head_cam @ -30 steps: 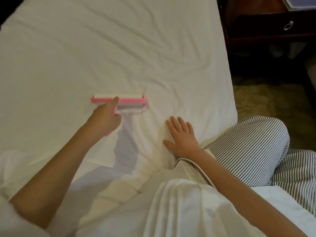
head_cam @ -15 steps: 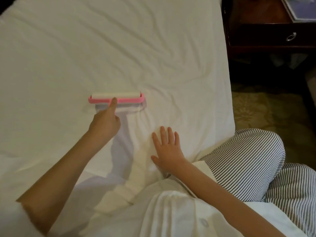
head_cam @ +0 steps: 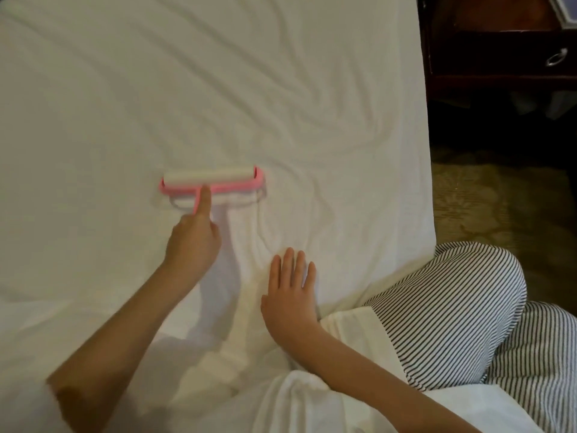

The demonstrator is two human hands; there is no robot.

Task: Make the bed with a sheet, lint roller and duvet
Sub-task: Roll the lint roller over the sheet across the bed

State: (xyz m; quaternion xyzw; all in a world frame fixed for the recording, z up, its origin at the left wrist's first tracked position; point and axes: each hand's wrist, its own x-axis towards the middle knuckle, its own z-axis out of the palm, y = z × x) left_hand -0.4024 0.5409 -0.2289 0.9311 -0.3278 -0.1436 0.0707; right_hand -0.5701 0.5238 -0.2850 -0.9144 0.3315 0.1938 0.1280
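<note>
Pink-framed lint roller (head_cam: 212, 179) sits mid-bed on the white sheet (head_cam: 156, 89), white roll on the far side, pink bar on the near side, lying crosswise. The roll looks to be down on the fabric; exact contact is hard to tell because of its shadow.

Left hand (head_cam: 193, 242): fingers curled round the pink handle, index finger laid straight along it up to the bar.

Right hand (head_cam: 290, 295): palm down, flat on the sheet, fingers straight and close together, holding nothing. It lies nearer the person than the roller and to its right, near the left hand but not touching it.

The sheet is wrinkled, with creases fanning out past the roller and bunching between the two hands.

Striped trouser knee (head_cam: 452, 307) rests at the right edge of the bed. White cloth (head_cam: 312, 401) along the bottom: can't tell whether it is garment or bedding.

Beyond the bed edge: dark wood nightstand (head_cam: 499, 42) with a metal ring pull (head_cam: 556, 57), and patterned carpet (head_cam: 487, 207) below it.
</note>
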